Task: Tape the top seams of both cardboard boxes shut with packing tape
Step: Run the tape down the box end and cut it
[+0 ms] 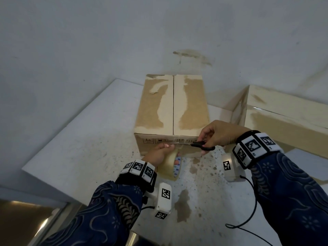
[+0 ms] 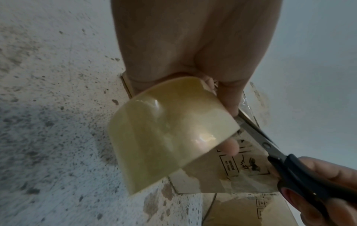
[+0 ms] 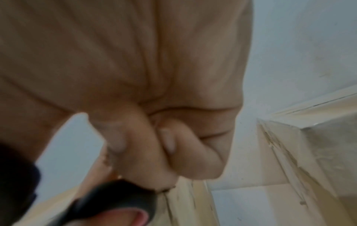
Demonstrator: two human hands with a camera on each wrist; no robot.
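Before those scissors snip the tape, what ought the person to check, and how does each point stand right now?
1. Left hand grips the tape roll: ok.
2. Right hand holds the scissors: ok.
3. Blades reach the tape beside the roll: ok.
4. Left fingers clear of the blades: not ok, very close.
5. Tape stuck down along the middle box top seam: cannot tell.
6. Second box seam taped: cannot tell.

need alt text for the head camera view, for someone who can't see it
A person's right hand holds black-handled scissors at the near top edge of a closed brown cardboard box, while the left hand grips a roll of beige packing tape. A second cardboard box stands at right on the speckled white table.
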